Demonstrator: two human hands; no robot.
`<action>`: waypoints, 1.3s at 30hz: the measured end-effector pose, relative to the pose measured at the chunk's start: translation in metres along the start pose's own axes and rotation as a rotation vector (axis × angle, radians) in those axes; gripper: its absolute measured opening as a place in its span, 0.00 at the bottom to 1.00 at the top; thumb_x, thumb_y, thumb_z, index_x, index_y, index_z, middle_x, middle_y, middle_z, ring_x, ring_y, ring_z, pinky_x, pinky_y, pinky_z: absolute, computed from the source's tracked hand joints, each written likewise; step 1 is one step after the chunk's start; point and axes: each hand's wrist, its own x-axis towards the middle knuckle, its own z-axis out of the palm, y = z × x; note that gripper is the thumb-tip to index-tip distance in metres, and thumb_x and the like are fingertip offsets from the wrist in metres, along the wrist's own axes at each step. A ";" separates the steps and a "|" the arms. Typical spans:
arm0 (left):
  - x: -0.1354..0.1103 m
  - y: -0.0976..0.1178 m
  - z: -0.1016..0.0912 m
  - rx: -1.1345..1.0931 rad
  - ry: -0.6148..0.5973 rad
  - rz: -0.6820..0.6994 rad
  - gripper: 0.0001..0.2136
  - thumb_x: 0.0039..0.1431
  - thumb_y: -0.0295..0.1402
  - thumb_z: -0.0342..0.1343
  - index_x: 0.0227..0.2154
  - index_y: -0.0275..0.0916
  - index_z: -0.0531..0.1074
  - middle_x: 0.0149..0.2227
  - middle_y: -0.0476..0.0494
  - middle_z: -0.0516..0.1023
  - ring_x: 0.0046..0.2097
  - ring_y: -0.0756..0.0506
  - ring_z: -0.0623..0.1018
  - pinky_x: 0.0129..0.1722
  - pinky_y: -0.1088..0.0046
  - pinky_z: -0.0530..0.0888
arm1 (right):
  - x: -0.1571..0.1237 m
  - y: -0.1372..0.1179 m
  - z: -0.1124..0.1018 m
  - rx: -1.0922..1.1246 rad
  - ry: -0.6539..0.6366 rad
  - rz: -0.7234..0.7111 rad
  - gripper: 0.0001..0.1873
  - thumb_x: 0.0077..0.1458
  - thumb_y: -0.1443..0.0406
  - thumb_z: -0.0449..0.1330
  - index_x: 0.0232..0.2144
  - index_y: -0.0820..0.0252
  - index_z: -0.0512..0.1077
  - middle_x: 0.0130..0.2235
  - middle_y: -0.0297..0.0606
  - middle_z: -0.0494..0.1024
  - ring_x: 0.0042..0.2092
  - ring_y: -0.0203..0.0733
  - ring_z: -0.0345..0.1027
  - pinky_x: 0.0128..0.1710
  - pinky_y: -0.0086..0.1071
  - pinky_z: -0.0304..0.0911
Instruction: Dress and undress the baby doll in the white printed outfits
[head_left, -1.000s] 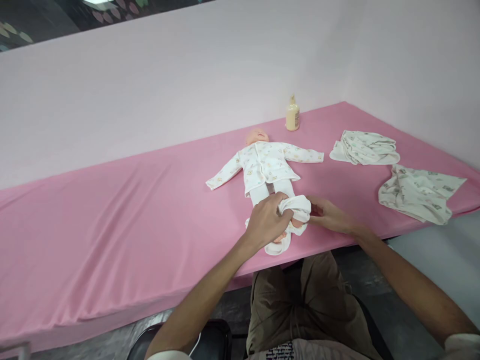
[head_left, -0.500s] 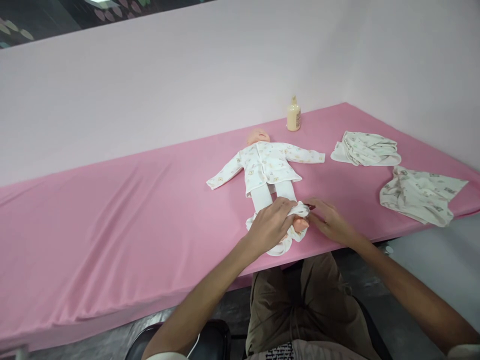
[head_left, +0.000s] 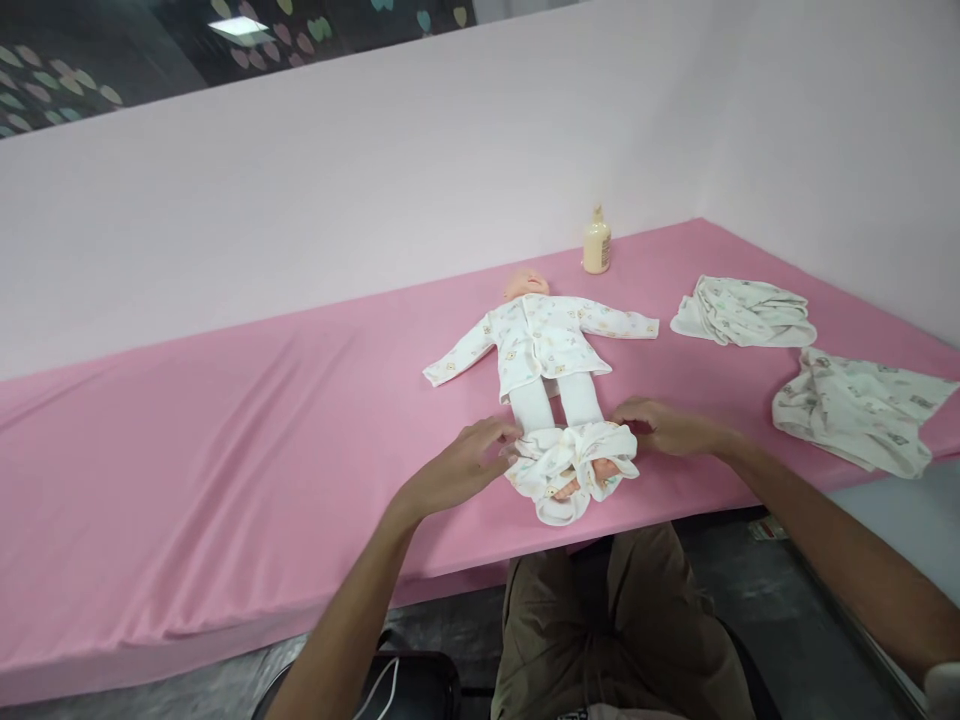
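A baby doll [head_left: 528, 285] lies on its back on the pink-covered table, its head toward the wall. It wears a white patterned baby shirt [head_left: 536, 340], and its legs [head_left: 577, 398] are white. White patterned baby pants [head_left: 551, 462] are bunched around the lower legs, with the feet showing in the folds. My left hand [head_left: 465, 465] has its fingertips at the left edge of the bunched pants, thumb below. On the opposite side, my right hand [head_left: 664, 427] pinches the right edge near the doll's knee.
A pump bottle [head_left: 597, 246] stands near the wall, beyond the doll's head. Two crumpled patterned cloths [head_left: 746, 312] lie to the right. The pink table cover [head_left: 247, 470] has wrinkles on the left. Below the front edge are my legs and a black chair [head_left: 420, 685].
My left hand has moved left from the doll's foot to the outer edge of the pants. My right hand stays on the right side. Both feet now sit inside the bunched cloth.
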 end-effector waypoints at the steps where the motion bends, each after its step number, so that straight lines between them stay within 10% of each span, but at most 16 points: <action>1: 0.001 -0.002 0.002 0.004 0.007 -0.006 0.14 0.64 0.43 0.48 0.47 0.43 0.68 0.49 0.43 0.72 0.50 0.43 0.71 0.48 0.66 0.70 | 0.001 -0.002 -0.001 -0.022 -0.027 -0.007 0.08 0.54 0.64 0.57 0.35 0.54 0.77 0.38 0.38 0.78 0.38 0.46 0.70 0.36 0.37 0.64; 8: 0.012 -0.004 0.013 0.076 0.045 0.064 0.09 0.63 0.39 0.48 0.32 0.39 0.63 0.34 0.47 0.68 0.38 0.46 0.67 0.39 0.69 0.66 | 0.003 -0.003 0.001 -0.087 0.039 0.004 0.11 0.58 0.62 0.53 0.39 0.55 0.74 0.40 0.39 0.77 0.42 0.47 0.69 0.39 0.39 0.64; 15: 0.012 -0.008 0.012 -0.200 0.079 0.083 0.07 0.63 0.36 0.49 0.31 0.40 0.59 0.38 0.48 0.66 0.38 0.49 0.67 0.38 0.73 0.67 | 0.012 -0.001 -0.002 0.005 0.126 0.120 0.10 0.57 0.61 0.54 0.33 0.58 0.74 0.39 0.39 0.78 0.38 0.45 0.70 0.36 0.37 0.64; 21: 0.007 -0.012 0.024 0.111 0.179 0.107 0.06 0.61 0.35 0.51 0.39 0.40 0.67 0.44 0.44 0.73 0.47 0.44 0.70 0.47 0.66 0.67 | 0.008 -0.012 -0.008 0.098 0.192 0.135 0.14 0.60 0.56 0.54 0.35 0.57 0.75 0.39 0.39 0.78 0.40 0.44 0.69 0.40 0.39 0.64; 27: 0.008 -0.014 0.046 0.688 0.414 0.269 0.10 0.64 0.28 0.44 0.40 0.37 0.71 0.38 0.41 0.77 0.40 0.44 0.73 0.48 0.57 0.62 | 0.018 -0.025 -0.010 0.106 -0.002 0.080 0.17 0.60 0.52 0.53 0.34 0.57 0.74 0.35 0.37 0.75 0.34 0.40 0.66 0.30 0.33 0.60; 33: 0.009 -0.024 0.060 0.781 0.576 0.341 0.10 0.63 0.27 0.45 0.34 0.38 0.72 0.33 0.43 0.78 0.37 0.44 0.75 0.47 0.59 0.62 | 0.017 -0.028 -0.018 0.062 -0.298 0.135 0.11 0.57 0.56 0.58 0.33 0.56 0.71 0.33 0.35 0.72 0.32 0.37 0.61 0.28 0.31 0.55; 39: 0.012 -0.025 0.057 0.654 0.623 0.278 0.10 0.60 0.26 0.46 0.33 0.38 0.73 0.35 0.41 0.79 0.39 0.43 0.76 0.50 0.58 0.65 | 0.016 -0.031 -0.014 -0.009 -0.136 0.032 0.05 0.53 0.64 0.57 0.26 0.57 0.67 0.29 0.34 0.67 0.30 0.37 0.56 0.28 0.32 0.52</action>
